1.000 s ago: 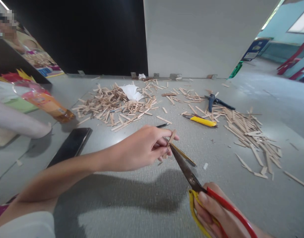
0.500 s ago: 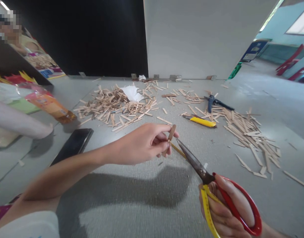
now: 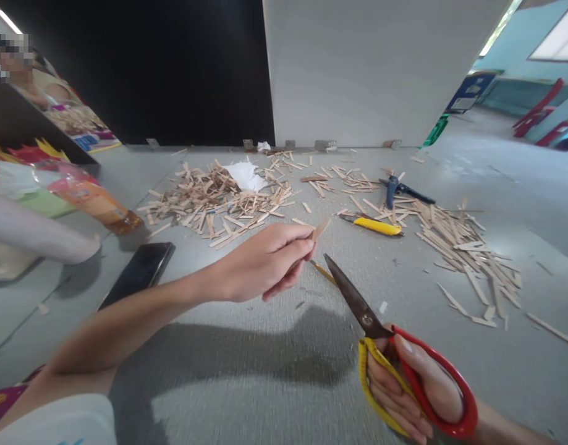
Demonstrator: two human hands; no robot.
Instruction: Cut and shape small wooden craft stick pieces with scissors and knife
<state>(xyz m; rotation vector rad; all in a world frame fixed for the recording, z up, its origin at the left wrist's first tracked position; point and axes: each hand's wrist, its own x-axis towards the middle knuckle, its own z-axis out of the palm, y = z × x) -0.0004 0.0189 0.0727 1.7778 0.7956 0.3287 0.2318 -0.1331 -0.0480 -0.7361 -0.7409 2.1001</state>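
Between thumb and fingers my left hand [image 3: 274, 259] pinches a short flat wooden stick [image 3: 321, 230], its free end pointing up and to the right. My right hand [image 3: 404, 383] is wrapped round the handles of a pair of scissors [image 3: 358, 303], one handle red and the other yellow. The dark blades look closed or nearly so; their tip lies just right of my left hand, apart from the stick. A thin yellow strip [image 3: 325, 272] shows between my left hand and the blades; whether either touches it I cannot tell.
Cut stick pieces lie in a left pile [image 3: 204, 198] and a right pile [image 3: 473, 253]. Nearby are a yellow utility knife [image 3: 377, 226], dark pliers-like tool [image 3: 406, 190], black phone [image 3: 138, 272] and drink bottle [image 3: 98, 207]. An upright panel [image 3: 358, 74] stands behind; another person's arm [image 3: 33, 225] rests left.
The stick in my left hand has tilted over to the right and its grip has shifted. My right hand has drawn the scissors slightly left and down, their tip away from the stick.
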